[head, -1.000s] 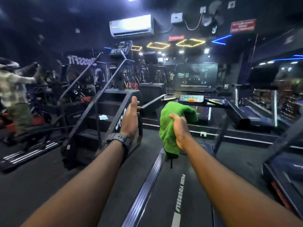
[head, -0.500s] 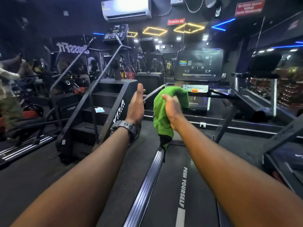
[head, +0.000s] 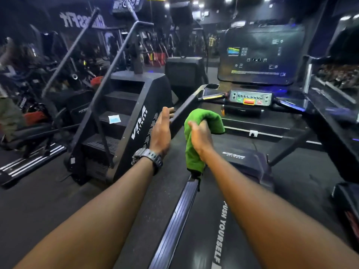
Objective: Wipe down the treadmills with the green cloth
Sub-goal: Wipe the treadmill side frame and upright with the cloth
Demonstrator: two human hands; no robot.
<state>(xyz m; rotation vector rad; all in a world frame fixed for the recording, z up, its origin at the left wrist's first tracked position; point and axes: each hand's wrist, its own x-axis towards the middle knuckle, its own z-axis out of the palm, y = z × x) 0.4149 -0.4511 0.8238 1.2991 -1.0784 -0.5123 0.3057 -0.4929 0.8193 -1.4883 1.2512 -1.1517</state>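
Note:
A black treadmill (head: pixel 204 226) stretches ahead of me, its belt printed "PUSH YOURSELF". Its control panel (head: pixel 250 98) with coloured buttons sits under a big dark screen (head: pixel 260 53). My right hand (head: pixel 200 136) grips a bunched green cloth (head: pixel 194 152) that hangs below the fist, in the air just short of the left handrail (head: pixel 186 107). My left hand (head: pixel 162 131), with a black watch on the wrist, is held out with straight fingers, and its fingertips are at the lower end of that handrail.
A black stair-climber machine (head: pixel 124 117) with long rails stands close on the left. A second treadmill's frame (head: pixel 334 121) runs along the right. A person (head: pixel 7 105) is on equipment at the far left. Dark rubber floor (head: pixel 48 200) lies between the machines.
I have moved closer to the treadmill and the view has tilted down. Both hands have advanced toward the left handrail, the right one still holding the cloth.

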